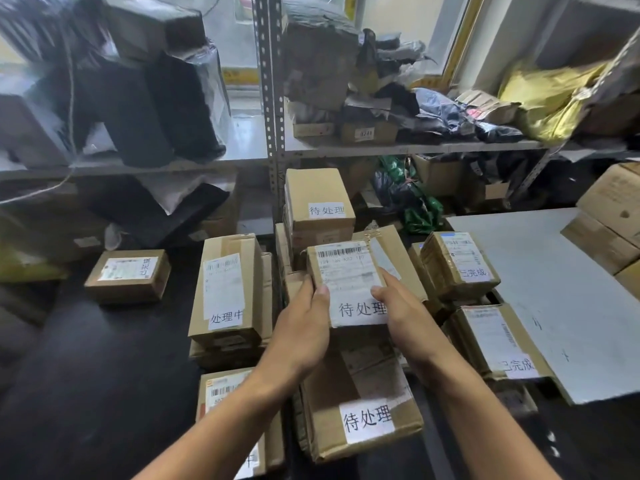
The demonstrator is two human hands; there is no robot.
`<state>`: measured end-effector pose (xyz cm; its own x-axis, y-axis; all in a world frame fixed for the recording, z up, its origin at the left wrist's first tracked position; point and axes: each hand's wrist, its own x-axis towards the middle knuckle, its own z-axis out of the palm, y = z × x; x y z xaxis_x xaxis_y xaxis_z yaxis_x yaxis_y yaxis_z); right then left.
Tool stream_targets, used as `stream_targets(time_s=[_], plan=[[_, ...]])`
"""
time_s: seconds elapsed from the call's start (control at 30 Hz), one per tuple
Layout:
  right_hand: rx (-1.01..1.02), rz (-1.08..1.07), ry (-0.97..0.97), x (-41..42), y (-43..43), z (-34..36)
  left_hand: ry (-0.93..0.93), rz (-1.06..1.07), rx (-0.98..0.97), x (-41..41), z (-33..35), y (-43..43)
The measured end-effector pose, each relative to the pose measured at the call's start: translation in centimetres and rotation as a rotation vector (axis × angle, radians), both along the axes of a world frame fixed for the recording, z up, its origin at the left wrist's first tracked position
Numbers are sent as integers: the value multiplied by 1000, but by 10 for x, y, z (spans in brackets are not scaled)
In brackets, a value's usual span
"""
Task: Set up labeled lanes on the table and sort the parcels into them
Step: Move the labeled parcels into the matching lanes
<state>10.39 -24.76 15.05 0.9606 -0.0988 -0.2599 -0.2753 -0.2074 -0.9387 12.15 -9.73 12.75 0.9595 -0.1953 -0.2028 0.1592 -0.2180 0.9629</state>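
A parcel storeroom or courier pick-up point is indicated. Slotted-angle steel shelving is crammed with black poly mailers and cartons, and a dark table is covered with cardboard parcels on which barcoded shipping labels and printed status slips are stuck.

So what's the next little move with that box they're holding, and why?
Probably lower the held parcel onto the middle column. The left hand and right hand grip it, and its label reads 待处理, matching the box behind and the box in front; the left stack reads 处理中.
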Motion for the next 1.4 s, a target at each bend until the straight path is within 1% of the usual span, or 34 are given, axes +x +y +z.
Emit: stream_targets(time_s=[0.33, 0.43, 0.53, 0.63, 0.73, 0.83, 0.93, 1.07, 1.17, 1.27, 1.4], plan=[[33, 3, 7, 0, -5, -3, -17, -8, 0, 0, -3, 4], [43, -33, 19, -2, -4, 2, 6, -16, 5, 0, 2, 6], [3, -69, -1, -3, -2, 11, -6, 11, 11, 0, 8, 12], [-83, -139, -120, -2, 6, 31, -42, 78, 7, 6, 11, 32], [-166, -119, -299, 4, 27, 60, -100, 157, -3, 17, 16, 67], [-127, -32, -465, 16, 67, 90, -154, 284, -27, 33, 27, 117], [-51, 89, -533, 40, 125, 107, -223, 436, -36, 49, 34, 178], [-59, 218, -454, 85, 213, 94, -213, 586, -72, 74, 30, 267], [-132, 293, -361, 121, 269, 59, -182, 658, -77, 88, 14, 323], [-156, 300, -217, 148, 310, 17, -138, 677, -38, 94, -11, 361], [-187, 289, -40, 179, 344, -44, -44, 683, 20, 103, -56, 389]])
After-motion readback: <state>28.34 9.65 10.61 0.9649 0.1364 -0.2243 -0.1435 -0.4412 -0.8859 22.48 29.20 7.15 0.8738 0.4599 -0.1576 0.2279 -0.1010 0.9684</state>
